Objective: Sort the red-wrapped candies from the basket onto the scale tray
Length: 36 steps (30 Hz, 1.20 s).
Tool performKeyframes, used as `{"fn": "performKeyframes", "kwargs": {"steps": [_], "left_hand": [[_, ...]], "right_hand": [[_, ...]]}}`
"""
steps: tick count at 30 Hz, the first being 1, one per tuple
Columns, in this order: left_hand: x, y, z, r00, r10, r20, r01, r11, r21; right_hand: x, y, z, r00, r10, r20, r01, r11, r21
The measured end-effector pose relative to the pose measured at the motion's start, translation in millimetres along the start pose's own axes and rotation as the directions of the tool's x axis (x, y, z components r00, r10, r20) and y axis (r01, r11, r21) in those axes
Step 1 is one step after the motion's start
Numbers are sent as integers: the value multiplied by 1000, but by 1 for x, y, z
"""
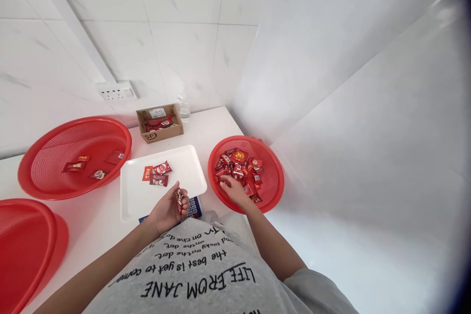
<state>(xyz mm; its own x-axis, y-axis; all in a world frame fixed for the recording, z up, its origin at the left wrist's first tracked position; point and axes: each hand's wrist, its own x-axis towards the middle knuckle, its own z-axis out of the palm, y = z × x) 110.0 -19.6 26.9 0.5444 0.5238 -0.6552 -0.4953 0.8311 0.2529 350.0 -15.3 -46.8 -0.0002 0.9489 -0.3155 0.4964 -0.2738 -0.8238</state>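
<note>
My left hand (170,210) is closed around a small red candy packet (179,200), palm up, over the near edge of a white tray (128,201). On that tray lie several red packets (159,179), bunched near its middle. To the right, my right hand (232,190) reaches over the rim of a red mesh basket (274,191), its fingers apart above a pile of small red packets (241,169). Nothing shows in its grasp. A blue keypad device (195,207) pokes out beneath the tray's near edge, partly hidden by my left hand.
A cardboard box (165,133) with red packets stands behind the tray, beside a clear plastic container (183,108). On the left, one red basket (37,167) holds a few packets; another red basket (22,255) is nearer. A wall socket (116,91) sits above the table.
</note>
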Motion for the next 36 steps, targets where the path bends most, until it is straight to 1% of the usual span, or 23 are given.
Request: {"fn": "performKeyframes", "kwargs": {"steps": [2, 3, 5, 6, 8, 11, 12, 13, 16, 21, 23, 25, 28, 31, 33, 36], "left_hand": [[-1, -1, -1, 1000, -1, 5, 1, 1000, -14], [-2, -1, -1, 1000, 3, 2, -3, 1000, -16], [-5, -2, -4, 1000, 19, -18, -19, 1000, -13], [-6, -2, -5, 999, 32, -32, -33, 999, -11], [-9, -3, -9, 996, 62, -64, -63, 998, -8], [-12, -4, -15, 991, 89, -99, -92, 996, -22], [-12, -5, -16, 990, 93, -104, -97, 995, -31], [-13, -5, -18, 990, 95, -106, -100, 994, -41], [-13, -6, -19, 988, 108, -111, -113, 992, -48], [-16, -6, -16, 984, 132, -119, -135, 991, -17], [-16, -6, -16, 982, 142, -124, -145, 989, -14], [-16, -6, -16, 981, 143, -127, -147, 989, -17], [-16, -5, -17, 982, 133, -134, -137, 990, -23], [-16, -4, -17, 982, 127, -137, -131, 991, -16], [-16, -4, -15, 982, 130, -139, -133, 991, -10], [-16, -4, -15, 979, 136, -151, -139, 990, -9]], "right_hand": [[7, 18, -4, 996, 34, 78, -27, 996, -87], [9, 25, -5, 994, 49, 97, -38, 993, -114], [11, 34, -6, 994, 71, 85, -55, 983, -177], [12, 37, -7, 995, 75, 59, -62, 978, -199], [14, 41, -12, 995, 87, -47, -96, 964, -246], [22, 45, -22, 961, 118, -250, -199, 923, -330], [26, 45, -25, 949, 128, -289, -231, 904, -359], [31, 45, -26, 943, 136, -302, -253, 886, -389], [44, 41, -23, 955, 171, -243, -272, 835, -479], [56, 33, -1, 955, 257, -151, -296, 761, -577], [55, 32, 5, 959, 245, -142, -280, 738, -614], [52, 31, 7, 967, 203, -152, -253, 723, -643], [47, 32, 2, 980, 117, -161, -195, 730, -655], [42, 33, -11, 983, 85, -163, -171, 754, -635], [38, 34, -22, 978, 99, -183, -193, 760, -621], [33, 32, -38, 957, 144, -251, -270, 759, -593]]}}
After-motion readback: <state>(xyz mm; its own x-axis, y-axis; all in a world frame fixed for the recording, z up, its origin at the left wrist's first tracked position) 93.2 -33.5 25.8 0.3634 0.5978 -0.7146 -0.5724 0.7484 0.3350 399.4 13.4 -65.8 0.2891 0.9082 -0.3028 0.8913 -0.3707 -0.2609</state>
